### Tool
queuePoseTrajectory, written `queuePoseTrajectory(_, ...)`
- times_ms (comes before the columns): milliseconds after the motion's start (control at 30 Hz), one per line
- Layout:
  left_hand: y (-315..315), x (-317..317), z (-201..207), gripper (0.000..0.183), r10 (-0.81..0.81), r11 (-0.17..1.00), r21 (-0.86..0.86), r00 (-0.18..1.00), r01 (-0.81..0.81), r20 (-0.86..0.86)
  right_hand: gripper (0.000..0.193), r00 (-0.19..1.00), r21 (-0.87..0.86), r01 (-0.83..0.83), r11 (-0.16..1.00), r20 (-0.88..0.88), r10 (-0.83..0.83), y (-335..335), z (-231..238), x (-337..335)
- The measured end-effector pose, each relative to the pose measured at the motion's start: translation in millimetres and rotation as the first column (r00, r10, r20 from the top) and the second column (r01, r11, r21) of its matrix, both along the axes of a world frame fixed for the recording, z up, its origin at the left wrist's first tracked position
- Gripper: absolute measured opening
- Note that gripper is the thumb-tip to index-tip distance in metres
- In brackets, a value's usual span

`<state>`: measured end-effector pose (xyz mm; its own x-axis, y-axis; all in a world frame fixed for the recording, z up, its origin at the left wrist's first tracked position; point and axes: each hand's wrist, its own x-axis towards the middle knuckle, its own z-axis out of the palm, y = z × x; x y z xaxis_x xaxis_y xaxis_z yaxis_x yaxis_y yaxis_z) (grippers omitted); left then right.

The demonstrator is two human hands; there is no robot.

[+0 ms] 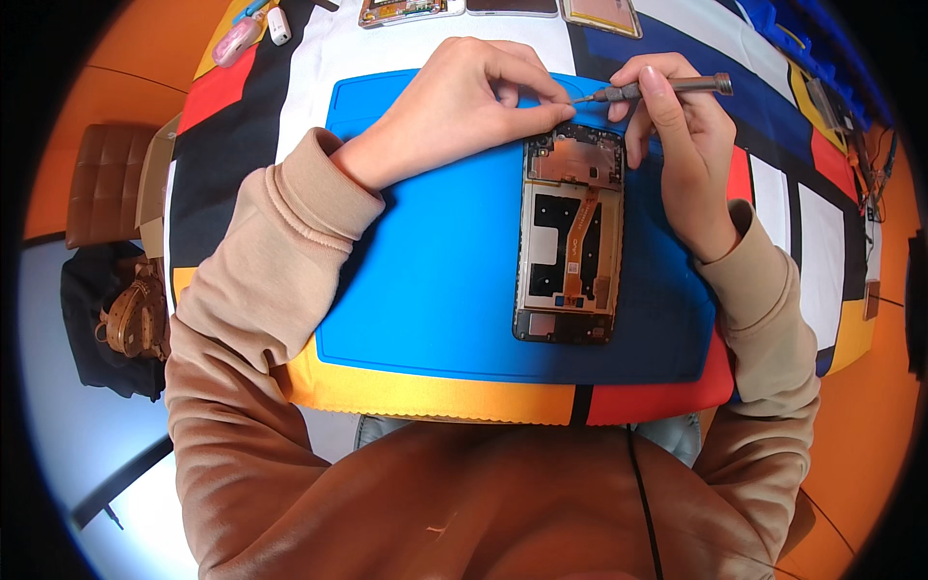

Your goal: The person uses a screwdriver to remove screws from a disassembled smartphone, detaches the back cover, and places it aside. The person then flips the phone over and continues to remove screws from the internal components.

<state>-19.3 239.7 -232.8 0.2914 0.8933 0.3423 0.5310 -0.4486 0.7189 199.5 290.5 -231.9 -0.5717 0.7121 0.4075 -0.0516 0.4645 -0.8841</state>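
An opened smartphone (551, 242) lies on the blue mat (425, 280), its back off and an orange ribbon cable running down its inside. Above its far end, my right hand (681, 145) grips a small precision screwdriver (712, 85) that points left. The thumb and index finger of my left hand (459, 106) are pinched together right at the screwdriver's tip. Whatever sits between those fingertips is too small to make out. Neither hand visibly presses on the phone.
Along the table's far edge lie an opened phone (411, 10) and other phone parts (601, 14). A pink case (237, 42) and a small white device (279, 26) rest far left. Blue bins (773, 24) stand far right. A brown chair (111, 184) is left of the table.
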Motion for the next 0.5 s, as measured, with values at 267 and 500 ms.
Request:
queuePoseTrajectory(267,-0.3,-0.1,-0.2,0.01,0.007,1.0,0.005,1.0,-0.007,-0.003,0.026,1.0,0.006,-0.001,1.0,0.006,0.001,-0.6,-0.5,-0.1)
queuePoseTrajectory(500,-0.8,0.4,0.0,0.01,0.016,1.0,0.002,1.0,-0.016,0.006,0.027,1.0,-0.008,0.011,1.0,0.015,-0.011,-0.4,0.3,-0.1)
